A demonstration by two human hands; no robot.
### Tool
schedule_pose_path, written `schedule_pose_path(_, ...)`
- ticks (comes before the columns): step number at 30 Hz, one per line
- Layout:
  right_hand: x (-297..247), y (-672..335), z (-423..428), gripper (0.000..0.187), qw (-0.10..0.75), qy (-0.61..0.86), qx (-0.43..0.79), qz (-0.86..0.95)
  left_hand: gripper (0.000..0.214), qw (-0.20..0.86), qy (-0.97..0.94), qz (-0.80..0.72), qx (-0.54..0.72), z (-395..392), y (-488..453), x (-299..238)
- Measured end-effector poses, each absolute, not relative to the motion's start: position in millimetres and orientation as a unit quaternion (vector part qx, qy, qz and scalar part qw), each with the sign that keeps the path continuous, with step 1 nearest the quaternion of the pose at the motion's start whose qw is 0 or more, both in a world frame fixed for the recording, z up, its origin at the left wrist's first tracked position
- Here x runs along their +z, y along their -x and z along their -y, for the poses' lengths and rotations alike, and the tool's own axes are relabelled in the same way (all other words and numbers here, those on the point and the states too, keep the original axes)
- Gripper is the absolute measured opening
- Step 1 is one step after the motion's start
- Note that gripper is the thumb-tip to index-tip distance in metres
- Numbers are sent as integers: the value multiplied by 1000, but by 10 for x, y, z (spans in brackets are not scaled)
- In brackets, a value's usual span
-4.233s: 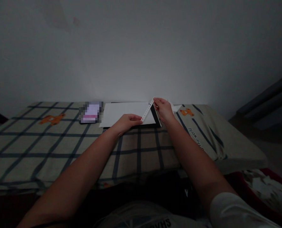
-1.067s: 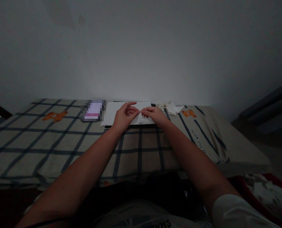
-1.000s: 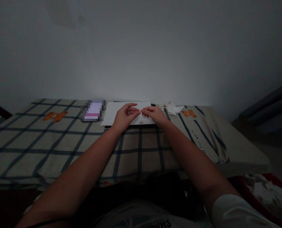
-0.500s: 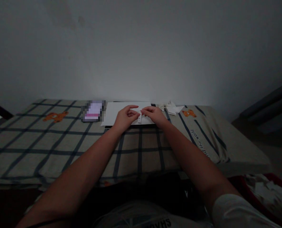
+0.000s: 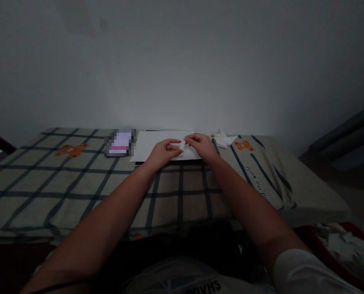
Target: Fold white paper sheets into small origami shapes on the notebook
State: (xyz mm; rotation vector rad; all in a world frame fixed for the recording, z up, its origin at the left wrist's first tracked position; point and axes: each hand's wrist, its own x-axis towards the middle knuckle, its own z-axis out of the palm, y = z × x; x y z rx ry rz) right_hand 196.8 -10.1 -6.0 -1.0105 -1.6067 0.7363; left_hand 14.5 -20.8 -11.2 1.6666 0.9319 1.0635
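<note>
A small white strip point(image 5: 182, 145) stands between my two hands, over a white sheet point(image 5: 143, 145) lying on a dark flat thing. My left hand point(image 5: 164, 153) has thumb and index finger curved in at the strip's left side, pinching it near its lower part. My right hand point(image 5: 201, 145) is closed, with thumb and fingertip at the strip's upper end. What the strip is made of is too small and dim to tell.
The bed point(image 5: 90, 183) has a checked cover with bear prints. A blurred-out phone point(image 5: 120, 143) lies left of the sheet, and white paper scraps point(image 5: 223, 141) lie at the right. The wall point(image 5: 182, 65) rises behind. A red-edged container point(image 5: 347, 249) with pale scraps is at lower right.
The strip has turned and tilts a little to the right; its dark marks no longer show. My right hand has risen slightly, and my left fingers have shifted slightly rightward along it.
</note>
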Motion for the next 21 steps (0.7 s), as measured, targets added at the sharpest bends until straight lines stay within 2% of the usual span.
schedule_pose_path(14,-44,-1994,76,26,560,429,301,642,45,517,-652,-378,406,192,-128,-122)
schedule_pose_path(21,-58,-1999,61,27,565,450,311,618,52,488,-680,-328,437,230,-155,-91)
